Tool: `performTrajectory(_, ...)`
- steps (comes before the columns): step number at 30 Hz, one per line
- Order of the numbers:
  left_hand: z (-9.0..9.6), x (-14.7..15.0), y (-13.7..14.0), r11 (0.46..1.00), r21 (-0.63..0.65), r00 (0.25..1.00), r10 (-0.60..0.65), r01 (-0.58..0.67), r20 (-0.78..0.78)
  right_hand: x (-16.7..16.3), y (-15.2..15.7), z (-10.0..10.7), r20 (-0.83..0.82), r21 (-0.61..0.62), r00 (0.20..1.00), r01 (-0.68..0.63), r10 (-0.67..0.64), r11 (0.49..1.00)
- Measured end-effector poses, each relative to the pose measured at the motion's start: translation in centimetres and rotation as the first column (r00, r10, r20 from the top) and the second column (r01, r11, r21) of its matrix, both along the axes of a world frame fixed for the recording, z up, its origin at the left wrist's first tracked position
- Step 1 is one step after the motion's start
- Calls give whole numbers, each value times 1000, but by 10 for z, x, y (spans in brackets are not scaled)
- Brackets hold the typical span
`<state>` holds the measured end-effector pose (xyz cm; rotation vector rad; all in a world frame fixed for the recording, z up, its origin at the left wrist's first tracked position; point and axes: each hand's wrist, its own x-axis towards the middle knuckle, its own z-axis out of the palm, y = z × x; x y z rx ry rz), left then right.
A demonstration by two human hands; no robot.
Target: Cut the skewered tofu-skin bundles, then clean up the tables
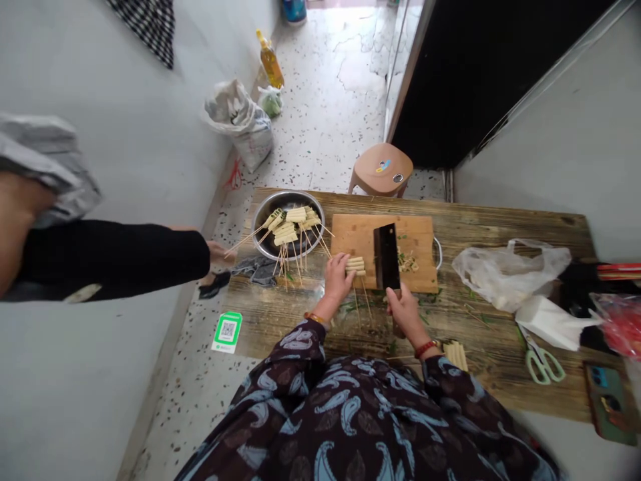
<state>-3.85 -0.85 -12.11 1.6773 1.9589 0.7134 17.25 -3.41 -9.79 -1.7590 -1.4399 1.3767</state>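
Note:
My left hand (336, 282) is closed over skewered pale rolls (355, 266) at the left edge of the wooden cutting board (350, 230); two sticks point toward me. In my right hand (403, 308) is the handle of a cleaver (386, 257), its broad dark blade over the board just right of the rolls. Trimmed scraps (408, 262) and green bits lie to the right of the blade. A steel bowl (256, 230) left of the board holds several more skewers of rolls (286, 232). Beside my right wrist are more pale rolls (455, 356), partly hidden by my sleeve.
Another person's black sleeve (120, 259) reaches in from the left, the hand near a bowl skewer. On the table's right are a plastic bag (511, 267), scissors (545, 365) and a phone (609, 401). A stool (383, 167) stands beyond; a dark cloth (258, 270) lies below the bowl.

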Motion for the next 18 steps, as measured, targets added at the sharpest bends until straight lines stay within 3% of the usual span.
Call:
performTrajectory(2, 2, -8, -12, 980, -78, 971, 191, -182, 141, 15, -4, 6, 14, 19, 999, 53, -53, 998)
performTrajectory(4, 1, -13, -26, 914, -232, 882, 389, -332, 268, 27, -10, 13, 11, 30, 998, 68, -68, 997)
performTrajectory(7, -5, -11, -47, 821, -408, 766, 543, -398, 344, 36, -18, 17, 15, 38, 1000, 22, -23, 999)
performTrajectory(13, -16, 29, -70, 721, -669, 575, 629, -180, 523, 31, -32, 8, -104, -80, 994, -43, 35, 996)
performTrajectory(18, -14, 51, -73, 702, -713, 347, 667, 5, 659, 36, -39, -8, -197, -173, 980, -59, 24, 983)
